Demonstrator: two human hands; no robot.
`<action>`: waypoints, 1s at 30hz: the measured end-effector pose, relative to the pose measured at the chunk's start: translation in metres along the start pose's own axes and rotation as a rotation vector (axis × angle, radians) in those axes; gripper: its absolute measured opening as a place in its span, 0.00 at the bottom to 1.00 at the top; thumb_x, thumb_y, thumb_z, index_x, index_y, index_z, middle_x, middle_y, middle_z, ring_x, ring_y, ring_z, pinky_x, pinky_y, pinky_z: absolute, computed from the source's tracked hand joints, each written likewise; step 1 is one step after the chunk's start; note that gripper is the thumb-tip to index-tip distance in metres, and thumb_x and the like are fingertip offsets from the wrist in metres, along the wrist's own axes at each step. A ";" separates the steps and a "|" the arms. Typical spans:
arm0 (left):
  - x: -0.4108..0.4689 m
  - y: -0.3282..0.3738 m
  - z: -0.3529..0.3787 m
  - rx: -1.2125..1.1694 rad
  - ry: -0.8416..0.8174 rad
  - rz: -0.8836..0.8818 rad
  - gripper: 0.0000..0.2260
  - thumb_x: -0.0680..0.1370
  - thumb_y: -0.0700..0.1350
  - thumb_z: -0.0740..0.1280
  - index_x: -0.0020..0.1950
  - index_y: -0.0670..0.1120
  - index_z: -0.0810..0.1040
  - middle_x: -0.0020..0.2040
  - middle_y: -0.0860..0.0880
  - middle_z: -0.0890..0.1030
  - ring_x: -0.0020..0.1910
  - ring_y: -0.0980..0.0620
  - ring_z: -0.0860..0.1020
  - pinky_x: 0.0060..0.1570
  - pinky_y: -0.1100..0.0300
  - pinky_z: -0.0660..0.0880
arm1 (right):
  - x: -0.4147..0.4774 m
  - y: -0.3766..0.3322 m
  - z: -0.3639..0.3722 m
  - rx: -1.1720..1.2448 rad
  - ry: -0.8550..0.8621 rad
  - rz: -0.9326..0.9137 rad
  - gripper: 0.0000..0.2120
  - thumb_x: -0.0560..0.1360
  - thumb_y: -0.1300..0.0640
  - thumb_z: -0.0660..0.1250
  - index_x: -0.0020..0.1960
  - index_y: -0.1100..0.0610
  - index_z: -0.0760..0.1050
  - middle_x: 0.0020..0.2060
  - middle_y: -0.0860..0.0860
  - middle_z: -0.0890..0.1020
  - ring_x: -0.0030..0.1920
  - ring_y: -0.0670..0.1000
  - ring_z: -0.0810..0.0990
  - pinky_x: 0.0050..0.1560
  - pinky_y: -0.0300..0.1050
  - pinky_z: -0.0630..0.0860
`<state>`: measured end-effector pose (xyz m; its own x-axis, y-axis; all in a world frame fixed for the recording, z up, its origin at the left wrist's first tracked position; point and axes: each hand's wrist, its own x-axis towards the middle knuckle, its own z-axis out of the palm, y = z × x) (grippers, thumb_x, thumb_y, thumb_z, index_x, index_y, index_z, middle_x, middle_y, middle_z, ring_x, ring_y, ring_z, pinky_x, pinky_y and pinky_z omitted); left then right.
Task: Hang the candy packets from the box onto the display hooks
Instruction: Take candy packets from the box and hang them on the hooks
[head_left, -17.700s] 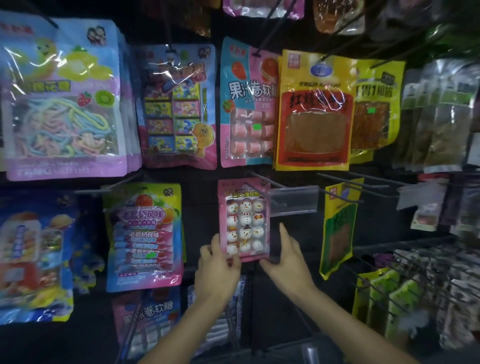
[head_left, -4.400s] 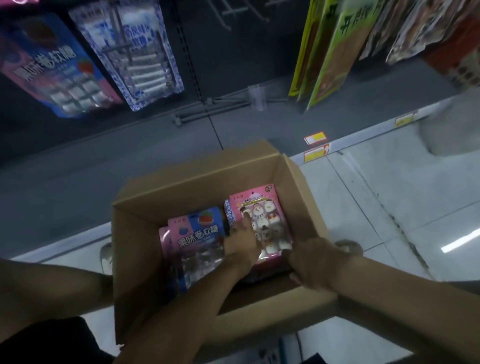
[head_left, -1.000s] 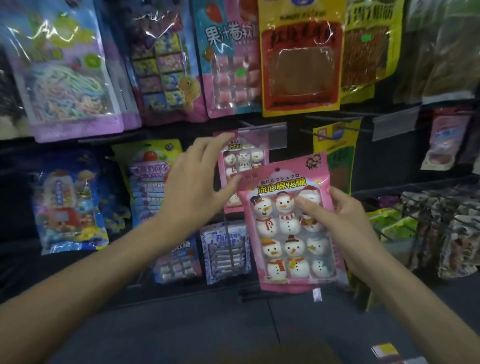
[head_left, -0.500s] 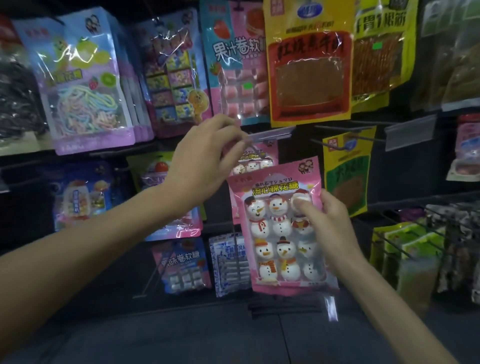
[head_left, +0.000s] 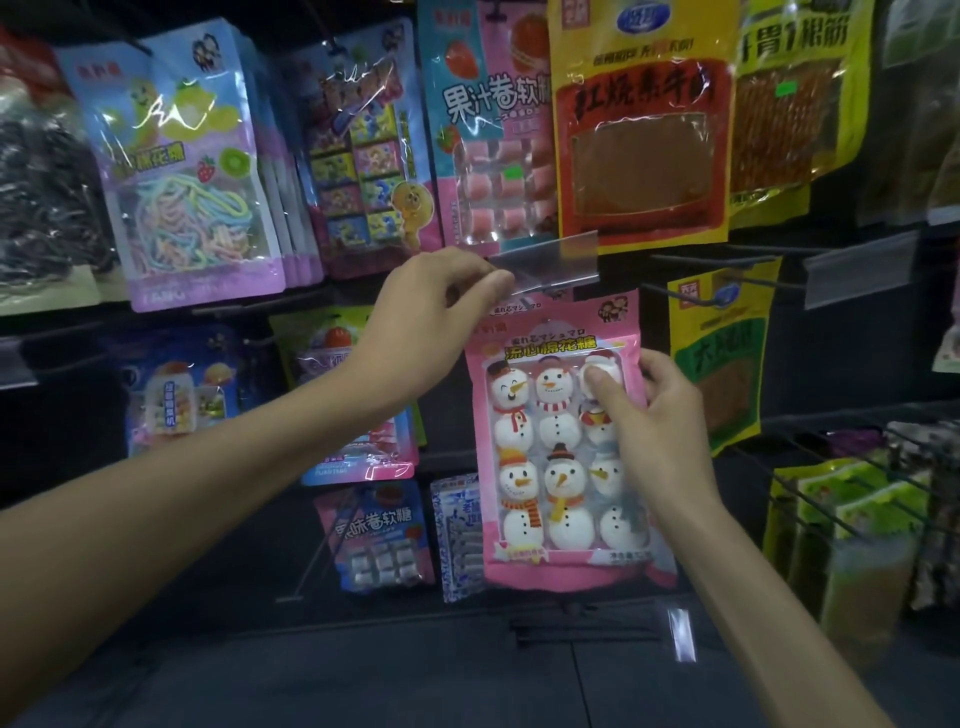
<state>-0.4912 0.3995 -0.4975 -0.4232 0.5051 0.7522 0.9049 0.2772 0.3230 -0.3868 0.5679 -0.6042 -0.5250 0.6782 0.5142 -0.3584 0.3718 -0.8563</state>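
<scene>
Arms outstretched; left hand (head_left: 441, 306) pinches label holder (head_left: 553, 259), right hand (head_left: 660, 423) grips candy packet (head_left: 540, 467)

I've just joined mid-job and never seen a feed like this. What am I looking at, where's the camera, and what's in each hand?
No machine here: these are a person's two bare hands. The one picture comes from a wide-angle camera worn on the head, looking forward and down, so both arms reach in from below. Ahead is a dark display wall with snack packets hanging from it, such as a yellow packet and a rainbow candy packet. The left hand pinches the clear label flap. The right hand grips a pink snowman packet by its right edge, thumb on the front, its top just under that flap. Whether it already hangs, I cannot tell.
</scene>
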 end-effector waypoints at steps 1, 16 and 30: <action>0.000 0.000 0.001 -0.008 0.001 -0.004 0.14 0.85 0.52 0.65 0.53 0.45 0.86 0.49 0.48 0.84 0.49 0.48 0.82 0.54 0.46 0.78 | 0.001 0.001 0.001 -0.005 0.001 0.004 0.02 0.80 0.51 0.72 0.52 0.46 0.80 0.46 0.47 0.86 0.48 0.50 0.85 0.54 0.62 0.82; -0.003 0.002 0.001 0.024 0.015 0.039 0.12 0.85 0.51 0.66 0.55 0.46 0.87 0.47 0.50 0.84 0.47 0.56 0.77 0.47 0.66 0.72 | 0.001 0.009 0.002 -0.004 -0.029 0.033 0.03 0.81 0.47 0.71 0.51 0.46 0.80 0.45 0.48 0.87 0.48 0.52 0.87 0.53 0.63 0.84; -0.019 -0.014 -0.002 0.407 0.084 0.390 0.17 0.82 0.37 0.67 0.70 0.47 0.81 0.64 0.50 0.82 0.62 0.47 0.77 0.56 0.44 0.76 | 0.000 0.020 0.004 0.030 -0.037 0.013 0.01 0.81 0.47 0.70 0.52 0.41 0.79 0.48 0.46 0.87 0.49 0.48 0.87 0.54 0.61 0.84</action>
<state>-0.4960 0.3842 -0.5156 -0.0409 0.5713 0.8197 0.8961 0.3839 -0.2228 -0.3975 0.5725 -0.6206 -0.5576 0.6589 0.5050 -0.3739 0.3438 -0.8614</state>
